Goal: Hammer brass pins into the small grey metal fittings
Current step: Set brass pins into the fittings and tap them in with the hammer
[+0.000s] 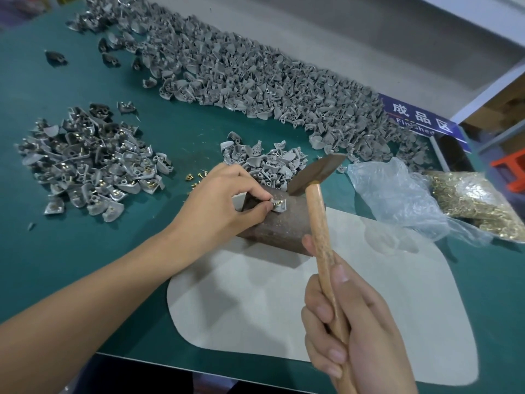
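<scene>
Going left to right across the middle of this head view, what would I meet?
Pile of fittings with brass pins → left hand pinching a fitting on the rusty block → hammer → clear plastic bag → bag of brass pins.

Teal table [85,251], grey fittings [255,78], brass pins [480,206], rusty brown block [272,226], blue sign [423,120]

We have one view only, from a wide-angle camera worn on the head, facing forward and down onto the green table [85,251]. It sits close: both forearms enter from the 6 to 8 o'clock edge. The rusty block [279,226] lies near centre, and the table's far edge runs toward 1 o'clock. Straight lines bow near the borders.
</scene>
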A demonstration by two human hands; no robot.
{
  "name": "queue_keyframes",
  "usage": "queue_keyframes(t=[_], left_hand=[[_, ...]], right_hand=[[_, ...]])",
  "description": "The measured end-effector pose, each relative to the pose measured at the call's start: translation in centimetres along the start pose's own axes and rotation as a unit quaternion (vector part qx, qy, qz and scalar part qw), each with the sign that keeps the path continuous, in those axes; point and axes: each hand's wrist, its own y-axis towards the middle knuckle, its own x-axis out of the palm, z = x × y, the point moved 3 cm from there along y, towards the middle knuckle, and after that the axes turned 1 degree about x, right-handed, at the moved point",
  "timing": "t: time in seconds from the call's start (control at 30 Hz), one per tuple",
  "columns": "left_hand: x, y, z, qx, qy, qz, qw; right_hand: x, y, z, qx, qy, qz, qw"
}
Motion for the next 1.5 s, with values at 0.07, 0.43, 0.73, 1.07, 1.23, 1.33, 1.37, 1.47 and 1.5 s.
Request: queue_keyframes(t=[0.07,0.43,0.73,1.07,1.23,1.33,1.37,1.47,1.5], left_hand=[[0.0,0.0,0.0,0.002,-0.003,0.002,1.0],[0.0,0.0,0.0,0.005,-0.005,0.002,1.0],[-0.1,0.0,0.0,-0.001,0.001,-0.006,1.0],[0.0,0.0,-0.2,0.002,0.006,-0.002,1.0],[0.0,-0.1,0.0,0.002,0.009,-0.006,1.0],[-0.1,-0.1,0.0,0.0,0.01,-0.004,1.0],[-0.1,-0.1,0.1,0.0,0.009,-0.003,1.0],[-0.1,-0.1,0.3,0.0,0.007,-0.001,1.0],[-0.1,-0.1,0.3,-0.001,0.008,-0.001,1.0]], right_hand=[[0.1,0.1,0.3,0.01,-0.003,0.006,1.0],[-0.1,0.3,0.4,0.022,0.018,0.018,0.999],[0.0,-0.2,-0.2,-0.011,0.034,-0.01,0.999],[-0.3,-0.5,-1.6,-0.013,0.022,-0.015,1.0],[0.2,-0.7,-1.3,-0.014,0.023,-0.046,0.999],[0.1,-0.2,0.0,0.002,0.002,-0.015,1.0],[0.0,0.0,0.4,0.008,-0.008,-0.004,1.0],[-0.1,0.4,0.9,0.016,0.0,0.005,1.0],[-0.2,0.6,1.0,0.02,0.009,0.002,1.0]])
